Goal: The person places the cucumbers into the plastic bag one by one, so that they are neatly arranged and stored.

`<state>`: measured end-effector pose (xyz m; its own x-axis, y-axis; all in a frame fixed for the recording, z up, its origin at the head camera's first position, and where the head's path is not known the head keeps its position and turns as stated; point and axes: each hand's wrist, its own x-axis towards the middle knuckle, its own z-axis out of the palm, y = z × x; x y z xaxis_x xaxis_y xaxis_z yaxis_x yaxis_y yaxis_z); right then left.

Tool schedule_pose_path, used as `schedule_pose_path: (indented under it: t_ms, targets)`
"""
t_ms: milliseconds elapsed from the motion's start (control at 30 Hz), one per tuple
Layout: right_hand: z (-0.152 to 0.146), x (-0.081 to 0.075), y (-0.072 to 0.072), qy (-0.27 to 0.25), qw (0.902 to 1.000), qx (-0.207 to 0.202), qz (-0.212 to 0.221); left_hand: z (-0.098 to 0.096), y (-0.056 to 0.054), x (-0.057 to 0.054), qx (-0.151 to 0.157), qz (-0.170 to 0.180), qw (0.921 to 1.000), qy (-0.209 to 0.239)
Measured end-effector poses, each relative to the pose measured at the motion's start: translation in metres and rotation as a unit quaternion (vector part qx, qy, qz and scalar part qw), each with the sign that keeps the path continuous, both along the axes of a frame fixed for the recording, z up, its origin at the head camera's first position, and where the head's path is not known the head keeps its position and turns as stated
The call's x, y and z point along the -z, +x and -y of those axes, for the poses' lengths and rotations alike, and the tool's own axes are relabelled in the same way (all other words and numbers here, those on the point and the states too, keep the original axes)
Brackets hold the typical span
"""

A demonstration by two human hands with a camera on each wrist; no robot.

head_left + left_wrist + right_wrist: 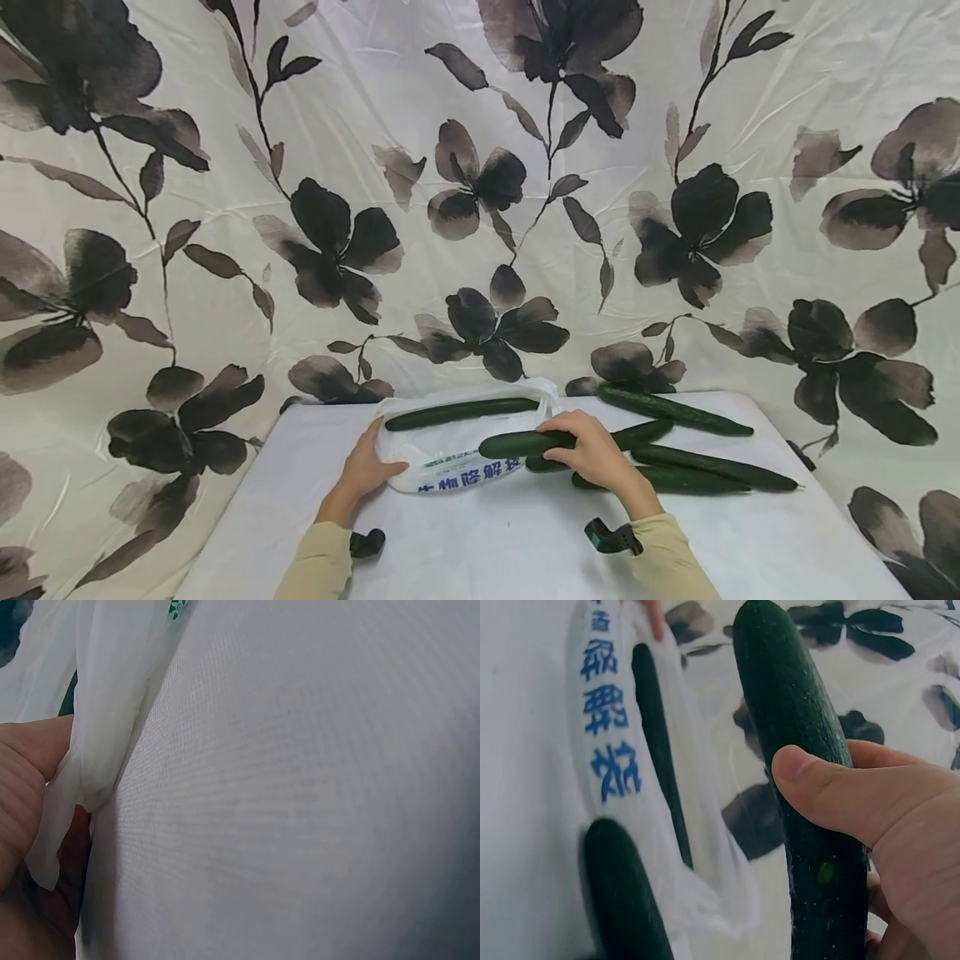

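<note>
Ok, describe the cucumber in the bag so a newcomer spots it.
On the white table, find the plastic bag with blue lettering at the left hand. The cucumber lies lengthwise in its opening. It's the only one showing inside the bag; the right hand holds another cucumber, and the other cucumbers lie outside.

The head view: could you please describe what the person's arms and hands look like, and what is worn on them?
The left hand and right hand are bare, without gloves. The left sleeve and right sleeve are plain pale beige-yellow. A small black wrist camera shows at each cuff; the right one has a green patch. I see no cables.
</note>
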<state>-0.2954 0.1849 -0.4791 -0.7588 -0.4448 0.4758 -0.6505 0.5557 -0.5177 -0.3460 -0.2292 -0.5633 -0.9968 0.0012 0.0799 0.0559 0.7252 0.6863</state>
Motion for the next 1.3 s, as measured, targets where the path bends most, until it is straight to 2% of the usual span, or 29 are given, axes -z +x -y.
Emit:
schedule_pose_path:
  t_ms: [400, 700, 933, 1133, 1300]
  targets:
    - [0.052, -0.007, -0.029, -0.003, 0.9992, -0.038, 0.009, 0.001, 0.001, 0.003, -0.010, 0.004, 0.9999, -0.004]
    - [0.086, -0.017, -0.049, 0.005, 0.9978, -0.062, 0.026, 0.001, 0.001, 0.002, -0.010, 0.001, 0.9999, -0.001]
    - [0.111, -0.018, -0.062, 0.005, 0.9948, -0.085, 0.057, 0.002, 0.001, 0.003, -0.012, 0.004, 0.9999, -0.006]
    - [0.128, -0.016, -0.072, 0.014, 0.9914, -0.080, 0.102, 0.002, 0.001, 0.005, -0.016, 0.004, 0.9999, -0.006]
    - [0.135, -0.014, -0.082, 0.008, 0.9908, -0.081, 0.108, 0.001, -0.001, 0.005, -0.011, -0.009, 0.9999, -0.003]
